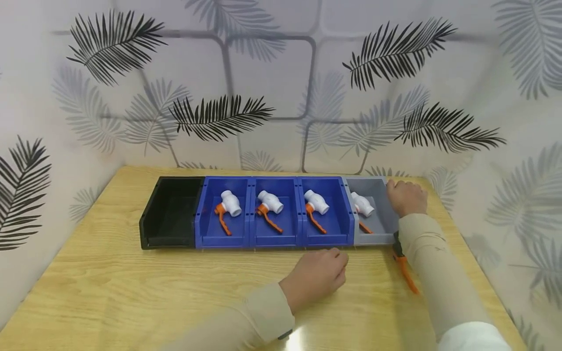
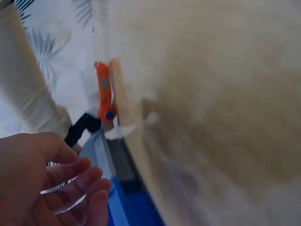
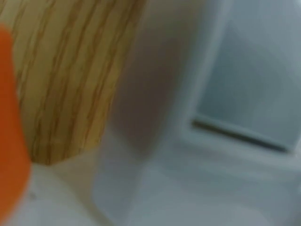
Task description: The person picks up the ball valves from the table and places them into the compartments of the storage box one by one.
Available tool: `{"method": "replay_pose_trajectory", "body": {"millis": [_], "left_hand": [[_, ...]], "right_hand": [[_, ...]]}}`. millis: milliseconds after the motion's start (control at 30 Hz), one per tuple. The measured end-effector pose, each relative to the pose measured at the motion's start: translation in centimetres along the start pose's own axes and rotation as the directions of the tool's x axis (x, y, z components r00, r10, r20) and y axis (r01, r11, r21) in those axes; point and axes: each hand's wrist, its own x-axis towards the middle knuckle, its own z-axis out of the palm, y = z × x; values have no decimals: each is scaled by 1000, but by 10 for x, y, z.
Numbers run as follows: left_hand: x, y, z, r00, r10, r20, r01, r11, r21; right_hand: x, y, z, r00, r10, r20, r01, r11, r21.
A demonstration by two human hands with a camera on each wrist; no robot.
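Note:
My right hand (image 1: 407,197) is at the far right corner of the grey bin (image 1: 386,239), fingers curled at its side wall. The grey bin wall (image 3: 141,94) fills much of the blurred right wrist view. A white ball valve (image 1: 362,204) with an orange handle lies in that bin. Beside my right sleeve, an orange lever-like piece (image 1: 407,278) slants over the table. It also shows in the left wrist view as an orange lever (image 2: 104,92) with a blue dot. My left hand (image 1: 317,275) hangs before the bins, its fingers (image 2: 70,176) loosely bent around nothing.
Three blue bins (image 1: 274,240) stand in a row left of the grey one, each with a white valve (image 1: 270,201) and orange handle inside. A black bin (image 1: 169,241) ends the row. All stand on a wooden table (image 1: 131,287) against a leaf-patterned wall.

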Motion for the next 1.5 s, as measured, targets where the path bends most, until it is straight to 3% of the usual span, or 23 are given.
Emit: {"method": "replay_pose_trajectory", "body": {"millis": [133,300,500,867,1200,1333,1433,1500], "left_hand": [[8,17,11,994,94,55,-96,995,33],[18,35,20,963,219,159,-225,974,21],[29,54,35,936,316,155,-333,937,108],[49,70,50,941,258,221,-299,937,181],[56,78,56,950,243,196,-294,907,302],[63,80,57,956,253,145,-289,895,340],[70,83,59,951,268,153,-305,888,345],[74,83,61,941,275,196,-328,884,333]], "right_hand": [[0,-3,-6,1000,-4,-10,4,1000,-9],[-1,-3,-9,1000,4,-5,-4,1000,-20],[-3,-3,-4,1000,1,3,-1,1000,-12],[-5,-3,-3,1000,-1,-22,0,1000,-27],[-5,-4,1,1000,-4,5,4,1000,-24],[-4,-3,0,1000,-8,-10,8,999,-34],[-4,-2,-1,1000,-5,-19,4,999,-38],[-4,-1,-1,1000,-2,-15,2,999,-34]]}}
